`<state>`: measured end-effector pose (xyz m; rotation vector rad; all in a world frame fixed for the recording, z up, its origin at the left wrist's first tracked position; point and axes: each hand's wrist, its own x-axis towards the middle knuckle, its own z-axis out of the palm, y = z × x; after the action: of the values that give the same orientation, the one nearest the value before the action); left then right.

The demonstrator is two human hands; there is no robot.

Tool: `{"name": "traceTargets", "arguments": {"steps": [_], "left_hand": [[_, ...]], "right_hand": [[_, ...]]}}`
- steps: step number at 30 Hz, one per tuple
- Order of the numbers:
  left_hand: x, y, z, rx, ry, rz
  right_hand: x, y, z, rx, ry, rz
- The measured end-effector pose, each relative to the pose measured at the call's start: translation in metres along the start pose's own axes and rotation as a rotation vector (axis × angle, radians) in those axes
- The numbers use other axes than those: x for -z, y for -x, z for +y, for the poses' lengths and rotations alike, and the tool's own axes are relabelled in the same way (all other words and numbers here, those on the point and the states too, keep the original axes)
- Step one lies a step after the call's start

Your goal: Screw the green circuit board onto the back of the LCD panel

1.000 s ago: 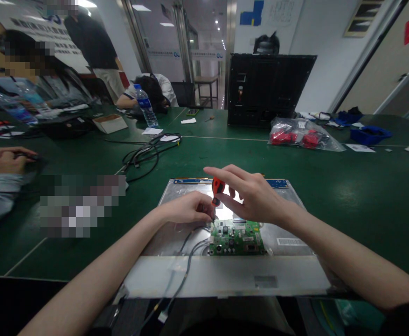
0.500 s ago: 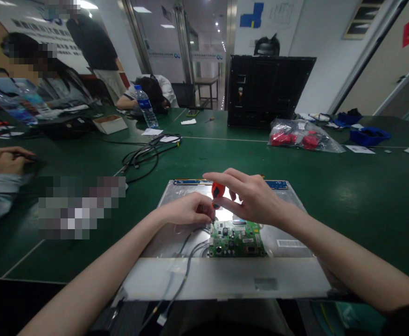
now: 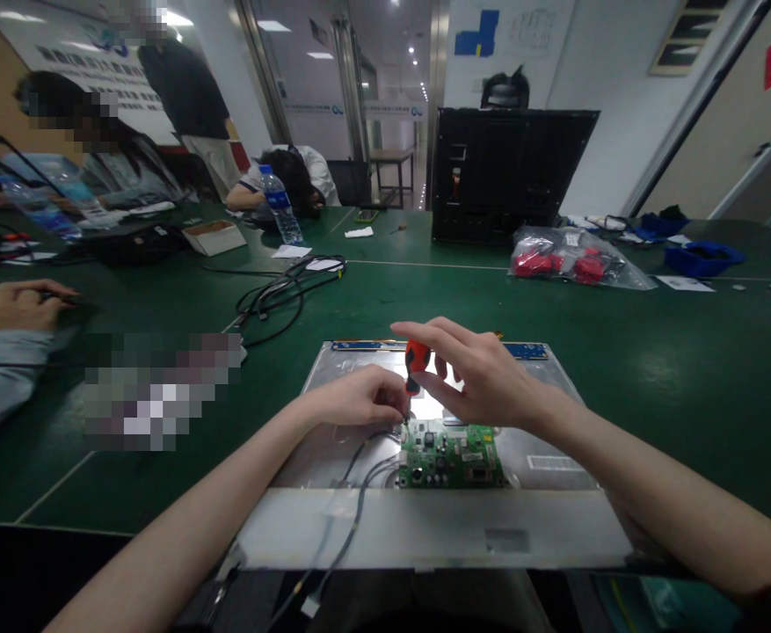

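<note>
My right hand holds an upright screwdriver by its orange and black handle, with the thumb and fingers around it and the index finger stretched over the top. Close to the shaft, my left hand has its fingers pinched together at the upper left corner of a green circuit board. What lies between those fingertips is hidden. Under the board is a silvery display panel, with a blue strip board along its far edge. Dark cables run from the board's left side over the near edge.
Across the green table stands a black monitor, beside a clear bag with red items. Coiled black cables lie left of centre, near a water bottle. Another person's hand rests at far left.
The whole view has shifted slightly. Both hands stay at the same corner of the board, and the screwdriver remains upright in my right hand.
</note>
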<state>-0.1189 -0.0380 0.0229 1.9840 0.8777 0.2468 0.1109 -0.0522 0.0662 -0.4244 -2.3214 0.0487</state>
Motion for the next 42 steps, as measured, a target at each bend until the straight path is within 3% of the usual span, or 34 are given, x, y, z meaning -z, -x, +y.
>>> {"name": "traceTargets", "arguments": {"steps": [42], "left_hand": [[0.0004, -0.0002, 0.0005, 0.022, 0.044, 0.009]], "right_hand": [[0.0065, -0.0011, 0.0027, -0.029, -0.035, -0.015]]}}
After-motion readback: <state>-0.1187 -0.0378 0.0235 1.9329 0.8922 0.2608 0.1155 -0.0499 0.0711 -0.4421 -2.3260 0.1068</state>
